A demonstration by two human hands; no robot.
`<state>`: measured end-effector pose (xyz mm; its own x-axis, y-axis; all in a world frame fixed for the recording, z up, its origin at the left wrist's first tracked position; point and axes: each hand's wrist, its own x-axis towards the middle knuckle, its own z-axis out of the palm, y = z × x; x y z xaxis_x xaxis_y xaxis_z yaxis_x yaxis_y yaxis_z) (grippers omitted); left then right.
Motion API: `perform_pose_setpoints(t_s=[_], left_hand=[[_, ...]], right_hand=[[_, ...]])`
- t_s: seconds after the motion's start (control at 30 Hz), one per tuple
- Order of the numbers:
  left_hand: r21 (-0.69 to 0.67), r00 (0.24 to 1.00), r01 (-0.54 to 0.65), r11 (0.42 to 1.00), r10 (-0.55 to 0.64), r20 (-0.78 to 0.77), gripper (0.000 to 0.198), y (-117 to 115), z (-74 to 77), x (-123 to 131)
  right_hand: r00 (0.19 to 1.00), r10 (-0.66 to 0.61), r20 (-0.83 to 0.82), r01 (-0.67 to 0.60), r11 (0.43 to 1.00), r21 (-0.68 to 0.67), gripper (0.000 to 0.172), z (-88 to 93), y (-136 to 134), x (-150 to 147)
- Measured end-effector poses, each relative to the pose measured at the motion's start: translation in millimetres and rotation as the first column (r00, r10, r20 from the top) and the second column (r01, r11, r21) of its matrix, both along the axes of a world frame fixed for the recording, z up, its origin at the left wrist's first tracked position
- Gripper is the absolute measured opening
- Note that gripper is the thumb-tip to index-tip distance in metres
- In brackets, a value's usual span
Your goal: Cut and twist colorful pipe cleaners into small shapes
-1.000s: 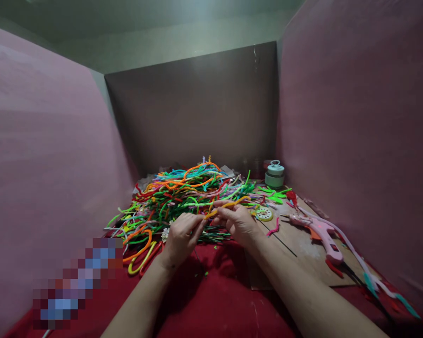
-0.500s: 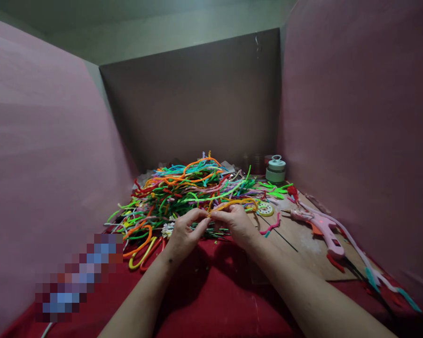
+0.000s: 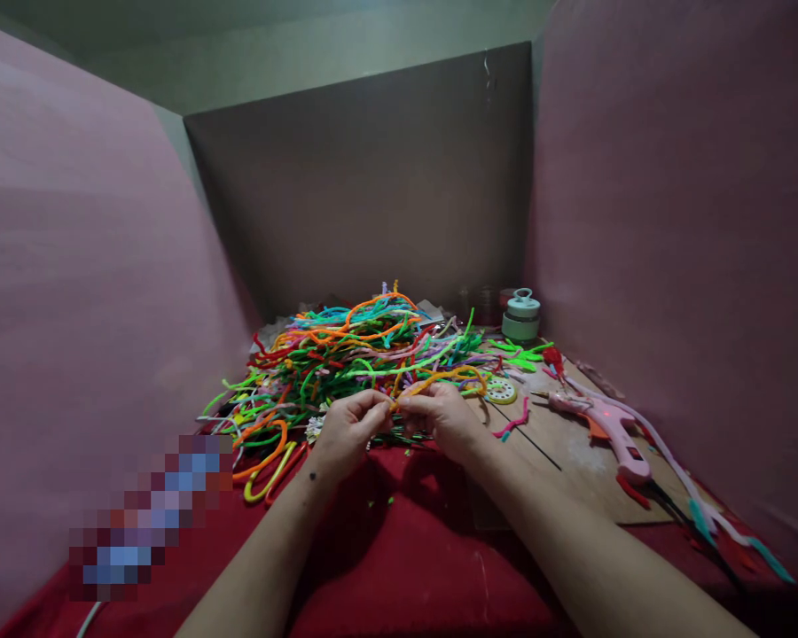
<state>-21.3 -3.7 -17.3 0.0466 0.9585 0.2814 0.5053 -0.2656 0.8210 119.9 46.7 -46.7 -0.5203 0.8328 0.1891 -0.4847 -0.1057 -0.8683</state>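
An orange-yellow pipe cleaner (image 3: 462, 376) is pinched between my two hands, with a long loop of it reaching right above my right hand. My left hand (image 3: 352, 431) closes thumb and forefinger on its near end. Right beside those fingertips, my right hand (image 3: 444, 420) grips the same pipe cleaner. The exact bend between the fingertips is too small to make out. Behind both hands lies a large heap of coloured pipe cleaners (image 3: 346, 354), in green, orange, red, blue and pink.
A pink glue gun (image 3: 602, 421) lies on a wooden board (image 3: 589, 492) at the right, near a pale yellow disc with holes (image 3: 501, 391). A mint-green jar (image 3: 521, 321) stands farther back. Yellow-handled scissors (image 3: 261, 486) rest at the left on the red cloth (image 3: 399, 567). Pink panels rise on both sides.
Both hands stay together on the pipe cleaner. The left fingers have shifted slightly, the thumb drawing in closer to the forefinger. The view has moved a little.
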Motion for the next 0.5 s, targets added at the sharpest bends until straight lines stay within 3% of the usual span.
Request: perform_pose_setpoints(t_s=[0.13,0.33,0.4,0.5], left_hand=[[0.145,0.988,-0.132,0.981,0.141,-0.057,0.020,2,-4.9,4],[0.143,0.959,-0.215,0.966,0.237,-0.157,0.018,8,-10.2,6],[0.196,0.925,-0.288,0.937,0.325,-0.195,0.018,7,-9.7,-1],[0.224,0.918,-0.353,0.909,0.382,-0.103,0.020,-4,-7.9,-24]], right_hand=[[1.000,-0.015,0.010,0.014,0.996,0.090,0.008,2.3,-3,1],[0.993,-0.093,0.074,0.075,0.973,0.219,0.007,4.9,-5,4],[0.990,-0.113,0.080,0.090,0.965,0.246,0.008,7.1,-7,5],[0.992,-0.101,0.069,0.081,0.967,0.243,0.010,9.7,-11,5]])
